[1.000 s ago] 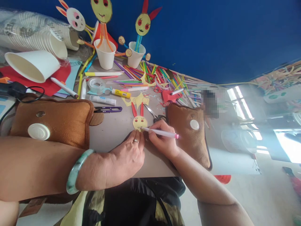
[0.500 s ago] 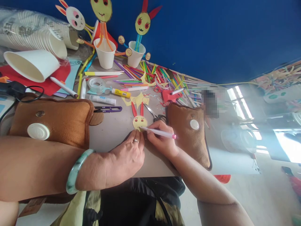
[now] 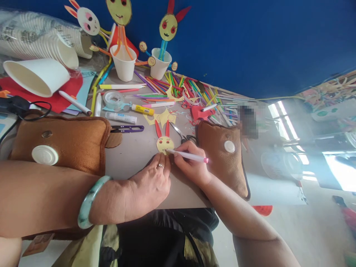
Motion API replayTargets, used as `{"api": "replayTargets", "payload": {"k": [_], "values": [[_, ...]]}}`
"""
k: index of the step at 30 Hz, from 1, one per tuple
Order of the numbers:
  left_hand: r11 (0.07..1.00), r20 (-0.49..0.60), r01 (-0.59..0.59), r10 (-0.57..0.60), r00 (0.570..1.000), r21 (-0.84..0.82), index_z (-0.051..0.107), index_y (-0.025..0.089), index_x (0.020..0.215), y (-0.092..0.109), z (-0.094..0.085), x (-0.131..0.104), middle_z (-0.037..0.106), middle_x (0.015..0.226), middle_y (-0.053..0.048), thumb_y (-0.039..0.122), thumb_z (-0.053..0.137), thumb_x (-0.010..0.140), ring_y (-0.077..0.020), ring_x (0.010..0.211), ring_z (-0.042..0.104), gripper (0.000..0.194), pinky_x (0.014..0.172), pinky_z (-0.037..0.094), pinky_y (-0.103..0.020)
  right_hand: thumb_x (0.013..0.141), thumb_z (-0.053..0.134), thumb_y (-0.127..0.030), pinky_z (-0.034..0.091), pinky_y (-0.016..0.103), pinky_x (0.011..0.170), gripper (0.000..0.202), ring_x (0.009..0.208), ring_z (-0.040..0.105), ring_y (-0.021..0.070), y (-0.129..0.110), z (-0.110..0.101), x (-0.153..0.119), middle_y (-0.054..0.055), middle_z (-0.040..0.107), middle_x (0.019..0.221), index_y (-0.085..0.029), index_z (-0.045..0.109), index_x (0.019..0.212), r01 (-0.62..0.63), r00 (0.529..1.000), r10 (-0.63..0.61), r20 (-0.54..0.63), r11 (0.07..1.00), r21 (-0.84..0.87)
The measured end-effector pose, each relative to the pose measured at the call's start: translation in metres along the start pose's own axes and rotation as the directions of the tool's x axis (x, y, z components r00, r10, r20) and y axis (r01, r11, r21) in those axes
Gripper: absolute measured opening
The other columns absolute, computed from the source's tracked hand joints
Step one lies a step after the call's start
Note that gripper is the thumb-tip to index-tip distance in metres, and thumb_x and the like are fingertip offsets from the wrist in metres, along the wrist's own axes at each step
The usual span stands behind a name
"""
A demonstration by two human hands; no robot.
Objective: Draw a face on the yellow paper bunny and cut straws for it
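A round yellow paper rabbit face [image 3: 164, 144] with two red ears lies on the table at the centre. Eyes, lashes and a small dark mouth line are drawn on it. The fingers of my left hand [image 3: 150, 185], pressed together, hold down its lower edge. My right hand [image 3: 193, 163] grips a white marker with a pink end [image 3: 190, 156], its tip touching the face near the mouth. Scissors [image 3: 182, 135] lie just behind my right hand.
Brown cushions [image 3: 63, 142] flank my hands. Behind are a glue stick [image 3: 142, 109], a tape roll [image 3: 113, 99], purple snips [image 3: 129, 128], paper scraps and colourful sticks. Paper cups [image 3: 124, 65] with rabbit figures stand by the blue wall. A tipped cup [image 3: 36, 78] lies at left.
The mouth line on the yellow face is longer, now reaching further right. The marker tip has shifted very slightly. My left hand stays in place.
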State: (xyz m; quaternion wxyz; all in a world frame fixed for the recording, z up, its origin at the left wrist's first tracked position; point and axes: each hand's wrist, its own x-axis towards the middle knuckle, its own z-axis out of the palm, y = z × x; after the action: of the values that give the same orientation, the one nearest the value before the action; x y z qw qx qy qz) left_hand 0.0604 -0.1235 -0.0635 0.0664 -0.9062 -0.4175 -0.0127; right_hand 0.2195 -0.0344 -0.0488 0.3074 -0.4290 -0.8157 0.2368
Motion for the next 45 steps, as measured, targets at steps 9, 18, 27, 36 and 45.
{"api": "replayTargets", "payload": {"k": [9,18,27,36,45], "values": [[0.997,-0.064,-0.025,0.029,0.998,0.067,0.064,-0.001,0.112,0.0,0.0029,0.0003,0.056,0.128,-0.033,0.03,0.056,0.081,-0.0399,0.123,0.054,0.045,0.114,0.023,-0.056,0.076,0.06,-0.017,0.04,0.021,0.046,0.006,0.047,0.049,0.0086,-0.0009,0.0002,0.0003,-0.004,0.06,0.06,-0.021,0.056,0.072,-0.011,1.0,0.011,0.004,1.0,-0.007],[0.997,-0.04,-0.035,0.038,0.998,0.074,0.061,-0.003,0.115,-0.0014,-0.0018,0.0,0.056,0.129,-0.032,0.028,0.052,0.085,-0.0379,0.124,0.053,0.044,0.115,0.022,-0.056,0.076,0.059,-0.017,0.04,0.021,0.046,0.007,0.047,0.049,0.0087,-0.0018,-0.0008,0.0001,-0.004,0.059,0.059,-0.021,0.055,0.072,-0.011,1.0,0.011,0.004,1.0,-0.012],[0.997,-0.065,-0.026,0.03,0.997,0.066,0.064,-0.002,0.111,-0.0002,0.0037,0.0007,0.056,0.128,-0.035,0.032,0.055,0.082,-0.0408,0.122,0.054,0.045,0.114,0.022,-0.056,0.076,0.059,-0.016,0.04,0.021,0.046,0.008,0.047,0.049,0.0087,-0.0026,-0.0011,0.0002,-0.004,0.059,0.059,-0.021,0.055,0.071,0.001,1.0,0.0,-0.008,1.0,0.003],[0.996,-0.05,-0.023,0.027,0.998,0.086,0.065,0.002,0.112,0.0007,0.0024,-0.0016,0.058,0.128,-0.03,0.027,0.055,0.08,-0.0387,0.123,0.054,0.042,0.115,0.021,-0.056,0.074,0.058,-0.017,0.041,0.021,0.046,0.007,0.047,0.05,0.0091,-0.0017,-0.0003,-0.0013,-0.004,0.059,0.059,-0.021,0.054,0.07,-0.02,1.0,0.02,-0.02,1.0,-0.015],[0.996,-0.06,-0.026,0.032,0.998,0.088,0.064,0.0,0.112,0.0009,0.003,-0.0016,0.057,0.127,-0.032,0.028,0.054,0.081,-0.0399,0.123,0.053,0.043,0.115,0.022,-0.056,0.075,0.059,-0.015,0.041,0.021,0.047,0.007,0.047,0.05,0.0086,-0.0006,0.0001,-0.0013,-0.004,0.06,0.059,-0.021,0.055,0.071,0.005,1.0,-0.005,-0.012,1.0,-0.01]]}}
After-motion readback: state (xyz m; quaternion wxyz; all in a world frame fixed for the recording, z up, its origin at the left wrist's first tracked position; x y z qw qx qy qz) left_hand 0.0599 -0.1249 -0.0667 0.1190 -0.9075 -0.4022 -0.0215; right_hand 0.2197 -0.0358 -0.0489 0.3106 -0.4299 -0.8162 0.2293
